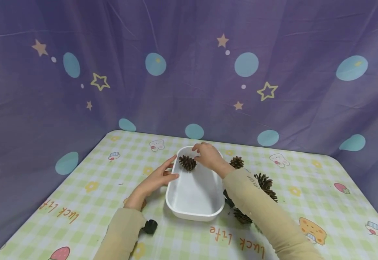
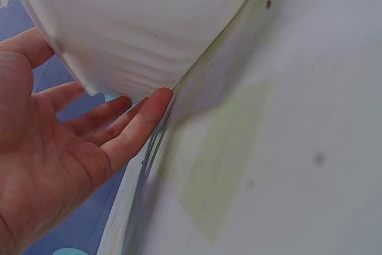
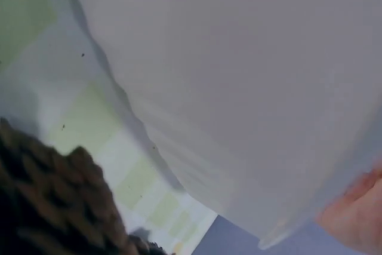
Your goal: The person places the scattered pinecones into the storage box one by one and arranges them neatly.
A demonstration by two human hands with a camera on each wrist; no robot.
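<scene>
One white tub [image 1: 195,216], one pinecone [image 1: 187,163] inside at far left, at least three outside cones [image 1: 237,162] to the right, we see left hand [image 1: 154,180] spread, touching tub's left side, right hand [image 1: 209,157] half open, empty, beside inside pinecone

Got the tray [image 1: 193,196] sitting around mid-desk [image 1: 101,206], with a curtain [image 1: 189,97] behind the far edge. One pine cone [image 1: 187,163] is in the tray, up at the far end by the left wall. My left hand [image 1: 154,182] is on the tray's left side, and my right hand [image 1: 208,156] is over the far end, just right of that cone (can't tell if they touch). Other cones lie right of the tray: one near its far end [image 1: 237,162], a couple further right [image 1: 264,181] partly behind my right sleeve [image 1: 257,209], another closer to me [image 1: 242,216].
</scene>
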